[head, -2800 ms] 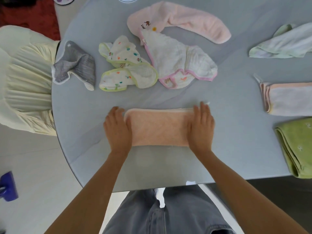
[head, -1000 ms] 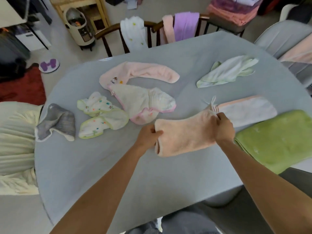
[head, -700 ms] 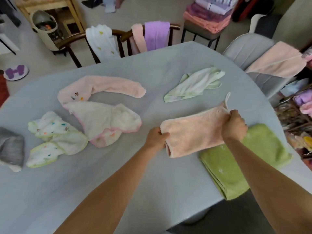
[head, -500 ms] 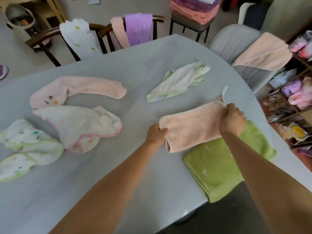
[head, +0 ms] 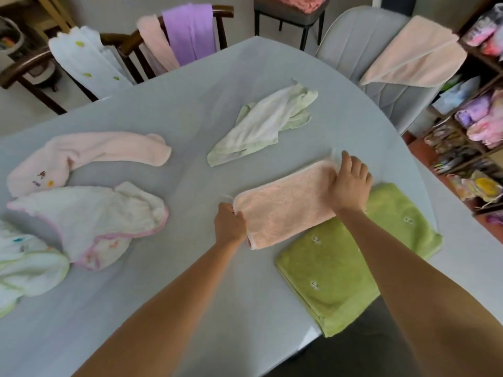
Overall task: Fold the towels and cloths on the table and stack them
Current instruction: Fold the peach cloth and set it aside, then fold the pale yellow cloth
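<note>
On the table (head: 190,281), left hand (head: 230,223) pinches the peach towel (head: 283,206); right hand (head: 349,183) presses flat.

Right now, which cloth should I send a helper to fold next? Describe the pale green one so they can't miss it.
Start from the grey table and go to its far side, past the peach towel that both hands are on. The pale green cloth lies there crumpled and alone, touching nothing. Unlike the folded bright green towel at the near right edge, it is whitish, thin and unfolded.
</note>
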A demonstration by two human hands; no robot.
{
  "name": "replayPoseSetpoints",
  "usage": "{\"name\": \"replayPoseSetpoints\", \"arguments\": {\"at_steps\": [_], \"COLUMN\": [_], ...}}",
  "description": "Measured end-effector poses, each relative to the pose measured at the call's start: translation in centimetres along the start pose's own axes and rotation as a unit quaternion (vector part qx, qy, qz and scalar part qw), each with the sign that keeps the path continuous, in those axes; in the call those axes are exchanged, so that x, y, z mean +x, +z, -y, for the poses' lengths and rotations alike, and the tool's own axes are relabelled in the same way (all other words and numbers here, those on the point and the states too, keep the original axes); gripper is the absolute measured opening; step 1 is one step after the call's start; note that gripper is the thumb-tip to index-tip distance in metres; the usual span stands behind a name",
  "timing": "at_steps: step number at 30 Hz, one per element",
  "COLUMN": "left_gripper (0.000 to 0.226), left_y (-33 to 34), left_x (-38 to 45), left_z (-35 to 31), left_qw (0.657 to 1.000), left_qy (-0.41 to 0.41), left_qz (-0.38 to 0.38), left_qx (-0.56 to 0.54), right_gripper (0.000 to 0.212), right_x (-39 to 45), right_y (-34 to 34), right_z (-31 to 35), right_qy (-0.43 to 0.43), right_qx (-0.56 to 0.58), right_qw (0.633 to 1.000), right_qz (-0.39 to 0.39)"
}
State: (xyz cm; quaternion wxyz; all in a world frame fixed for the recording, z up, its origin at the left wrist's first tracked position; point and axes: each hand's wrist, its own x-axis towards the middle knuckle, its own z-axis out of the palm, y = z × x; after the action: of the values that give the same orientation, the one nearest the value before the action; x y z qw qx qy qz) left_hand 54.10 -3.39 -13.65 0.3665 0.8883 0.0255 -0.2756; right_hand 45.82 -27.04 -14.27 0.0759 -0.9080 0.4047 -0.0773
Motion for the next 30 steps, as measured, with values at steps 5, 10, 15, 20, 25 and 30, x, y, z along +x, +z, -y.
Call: {"name": "replayPoseSetpoints", "arguments": {"at_steps": [5,10,15,20,25,30], "left_gripper": [0.049,0.074,0.064,0.036,0.034,0.034], "left_y": [1.0,2.0,0.0,-4.9,-9.1,-11.5], "left_x": [-0.4,0.9,2.7,5.3,8.5,10.1], "left_z": [1.3,3.2,1.7,-0.7,-1.7,-0.8], "left_qw": [0.882,0.817,0.821,0.918,0.943,0.953], "left_qy": [0.373,0.341,0.349,0.29,0.201,0.176], "left_qz": [-0.102,0.114,0.172,0.054,0.052,0.065], "left_qx": [0.27,0.452,0.418,0.264,0.26,0.239], "right_gripper": [0.073,0.075,0.063,0.045,0.071,0.057], "right_x": [-2.6,-3.7,-3.6,0.4,7.3,11.8], "right_y": [2.4,4.5,3.9,3.2,5.5,6.8], "right_z": [1.2,0.4,1.9,7.7,13.7,17.4], "right_qy": [-0.077,-0.081,-0.054,-0.174,-0.295,-0.292], "right_qx": [0.009,-0.046,0.007,0.085,-0.026,-0.144], "right_qw": [0.991,0.98,0.99,0.98,0.95,0.932], "right_qz": [0.106,0.178,0.128,0.036,0.098,0.157]}}
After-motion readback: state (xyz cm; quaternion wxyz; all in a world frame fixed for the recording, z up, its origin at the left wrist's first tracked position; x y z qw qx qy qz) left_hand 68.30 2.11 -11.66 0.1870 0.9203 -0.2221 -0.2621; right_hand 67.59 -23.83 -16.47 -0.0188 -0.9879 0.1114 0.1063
